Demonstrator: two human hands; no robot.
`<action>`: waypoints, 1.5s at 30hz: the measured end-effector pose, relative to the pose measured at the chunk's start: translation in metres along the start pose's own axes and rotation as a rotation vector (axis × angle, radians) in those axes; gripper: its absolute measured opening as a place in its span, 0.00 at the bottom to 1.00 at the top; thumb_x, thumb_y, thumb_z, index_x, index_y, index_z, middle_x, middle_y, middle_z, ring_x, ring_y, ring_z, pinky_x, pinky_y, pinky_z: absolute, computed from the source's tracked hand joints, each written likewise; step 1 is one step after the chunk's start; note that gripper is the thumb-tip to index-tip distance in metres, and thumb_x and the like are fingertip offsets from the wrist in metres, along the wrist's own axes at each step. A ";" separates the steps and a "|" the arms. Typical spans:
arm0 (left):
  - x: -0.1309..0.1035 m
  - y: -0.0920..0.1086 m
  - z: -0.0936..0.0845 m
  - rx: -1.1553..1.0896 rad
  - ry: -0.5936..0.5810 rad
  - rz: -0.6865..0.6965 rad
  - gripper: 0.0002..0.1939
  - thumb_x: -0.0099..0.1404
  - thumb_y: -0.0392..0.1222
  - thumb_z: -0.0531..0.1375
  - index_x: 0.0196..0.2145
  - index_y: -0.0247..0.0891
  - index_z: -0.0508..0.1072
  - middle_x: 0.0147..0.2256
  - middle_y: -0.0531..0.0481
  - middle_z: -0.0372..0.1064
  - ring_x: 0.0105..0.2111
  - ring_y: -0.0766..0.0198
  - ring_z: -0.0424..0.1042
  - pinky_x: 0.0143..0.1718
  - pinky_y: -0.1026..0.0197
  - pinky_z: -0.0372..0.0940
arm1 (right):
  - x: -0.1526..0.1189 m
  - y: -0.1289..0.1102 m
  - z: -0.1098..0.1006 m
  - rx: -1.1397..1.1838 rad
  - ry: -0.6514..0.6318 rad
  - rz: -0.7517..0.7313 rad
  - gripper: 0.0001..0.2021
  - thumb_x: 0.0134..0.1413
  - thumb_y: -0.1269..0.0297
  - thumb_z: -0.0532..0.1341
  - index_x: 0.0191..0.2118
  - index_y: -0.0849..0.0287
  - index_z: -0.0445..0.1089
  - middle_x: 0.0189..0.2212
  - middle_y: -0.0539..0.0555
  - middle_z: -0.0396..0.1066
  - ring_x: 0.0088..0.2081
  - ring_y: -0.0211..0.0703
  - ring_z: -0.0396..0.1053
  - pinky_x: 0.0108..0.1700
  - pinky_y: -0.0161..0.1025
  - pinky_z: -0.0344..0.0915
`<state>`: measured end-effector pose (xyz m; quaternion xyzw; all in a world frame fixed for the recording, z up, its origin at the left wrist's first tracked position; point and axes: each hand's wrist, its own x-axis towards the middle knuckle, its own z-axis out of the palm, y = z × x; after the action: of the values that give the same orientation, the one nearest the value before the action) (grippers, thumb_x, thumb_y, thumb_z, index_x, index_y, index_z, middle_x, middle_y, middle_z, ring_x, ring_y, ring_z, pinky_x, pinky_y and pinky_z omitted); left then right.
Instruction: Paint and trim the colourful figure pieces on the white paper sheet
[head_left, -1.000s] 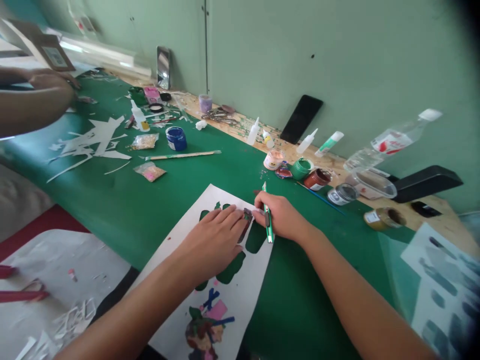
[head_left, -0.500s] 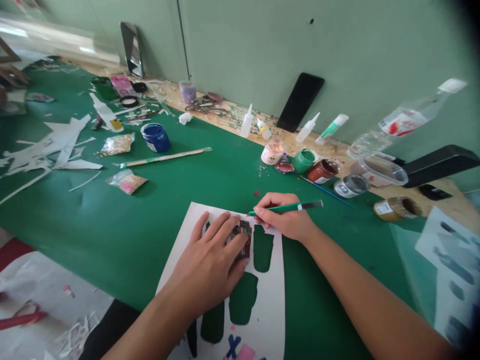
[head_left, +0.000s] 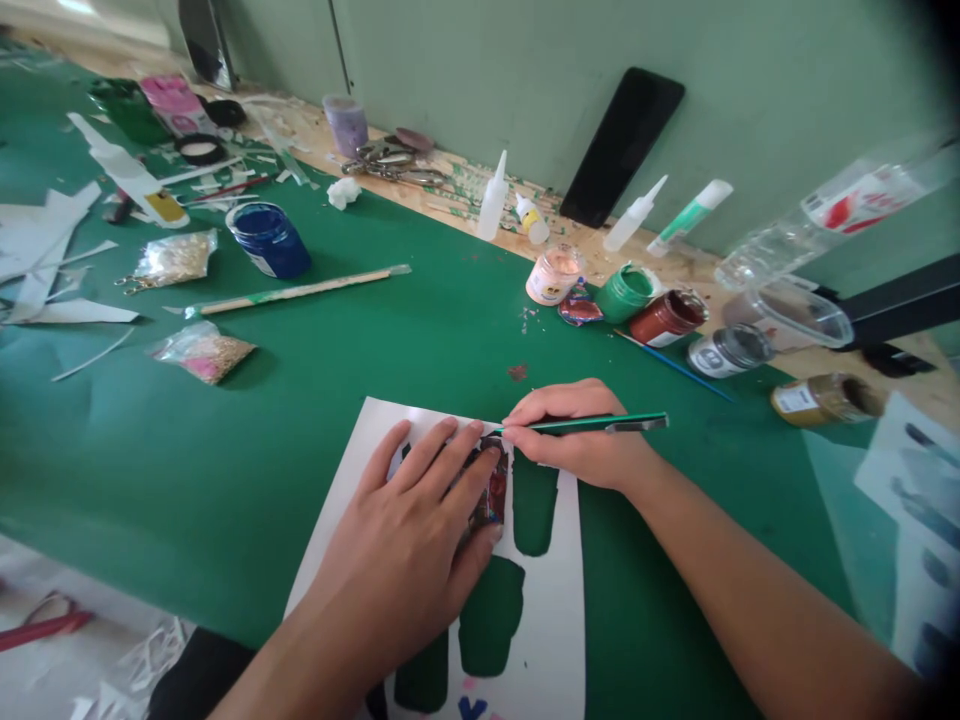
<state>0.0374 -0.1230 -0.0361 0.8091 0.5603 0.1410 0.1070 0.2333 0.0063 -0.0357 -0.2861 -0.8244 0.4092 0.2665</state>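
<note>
Swung sideways since a second ago, the green knife [head_left: 600, 424], pinched in the right hand [head_left: 585, 445], points at the top edge of the white sheet [head_left: 551, 620] beneath the spread, empty left hand [head_left: 420, 525], seemingly for cutting that next needs steady pressure.

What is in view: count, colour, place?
Flat cut-out paper sheet: 1, white, centre front
Patterned flat piece: 1, multicoloured, centre
Pen-shaped cutter: 1, green-black, sheet's top edge
Round nearer paint jars: 6; blue left; peach, green, brown, grey, ochre right
Plastic nozzle bottles: 4, white, left and back
Plastic drink bottle: 1, clear, right
Oval plastic tub: 1, clear, right
Flat rectangular slabs: 3, dark, along wall
Small plastic bags: 2, clear, left
Paper scraps: many, white, left
Plastic capped tube: 1, white-green, back right
Smooth tabletop: 1, green, throughout
Bare left hand: 1, on sheet
Bare right hand: 1, gripping cutter
</note>
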 end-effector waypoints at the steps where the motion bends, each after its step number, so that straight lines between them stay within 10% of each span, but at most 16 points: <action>1: 0.000 0.000 0.000 -0.002 0.007 -0.001 0.25 0.73 0.49 0.51 0.64 0.43 0.66 0.66 0.50 0.59 0.66 0.50 0.58 0.68 0.37 0.47 | 0.000 0.000 0.000 0.005 0.002 -0.009 0.04 0.56 0.65 0.67 0.32 0.57 0.79 0.30 0.52 0.81 0.31 0.41 0.76 0.34 0.36 0.71; 45: 0.001 0.002 -0.001 0.013 0.027 -0.026 0.27 0.72 0.49 0.51 0.65 0.39 0.63 0.66 0.51 0.60 0.66 0.52 0.58 0.69 0.42 0.45 | 0.001 0.002 -0.003 -0.011 -0.056 -0.166 0.04 0.56 0.71 0.66 0.30 0.61 0.76 0.29 0.52 0.78 0.32 0.38 0.75 0.37 0.35 0.69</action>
<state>0.0395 -0.1229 -0.0346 0.8004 0.5732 0.1468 0.0961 0.2351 0.0093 -0.0359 -0.2064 -0.8547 0.3890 0.2749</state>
